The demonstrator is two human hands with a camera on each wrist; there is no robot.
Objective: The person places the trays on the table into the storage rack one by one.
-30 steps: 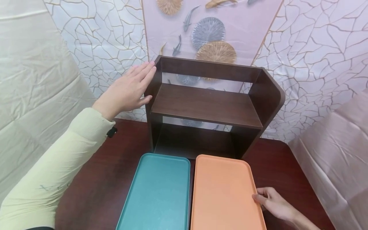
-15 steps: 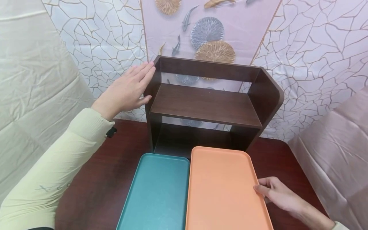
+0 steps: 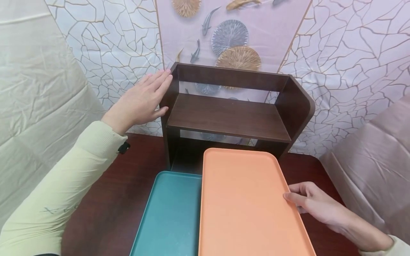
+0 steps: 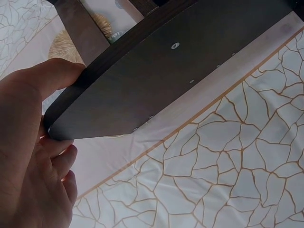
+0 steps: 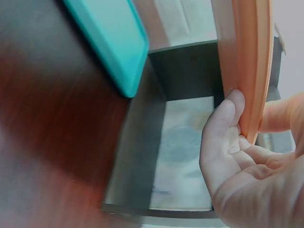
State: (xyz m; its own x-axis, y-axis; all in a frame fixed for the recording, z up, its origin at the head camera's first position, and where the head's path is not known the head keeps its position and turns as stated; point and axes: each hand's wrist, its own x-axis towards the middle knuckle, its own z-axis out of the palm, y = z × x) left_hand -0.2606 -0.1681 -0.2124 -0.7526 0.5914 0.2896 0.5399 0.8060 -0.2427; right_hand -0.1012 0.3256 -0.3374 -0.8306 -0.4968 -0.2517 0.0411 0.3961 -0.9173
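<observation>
My right hand [image 3: 315, 204] pinches the right edge of an orange rectangular tray [image 3: 246, 199], thumb on top and fingers curled underneath. Raised off the table, the tray overlaps part of a teal tray [image 3: 173, 209] lying to its left. Its far end covers part of the lower opening of a dark brown two-tier shelf [image 3: 229, 115]. Against the shelf's left side panel [image 4: 142, 80] rests my left hand [image 3: 141, 97], fingers straight in the head view. In the left wrist view, the thumb touches the panel's edge and some fingertips sit past its corner.
The shelf stands at the back of a dark red table [image 3: 105, 199]. Behind it hangs a patterned cloth [image 3: 121, 39] with gold lines. Plain cloths drape the left [image 3: 35, 89] and right [image 3: 378, 160] sides.
My right hand has lifted the orange tray and carried it forward and slightly left, over the teal tray's edge. My left hand has stayed on the shelf.
</observation>
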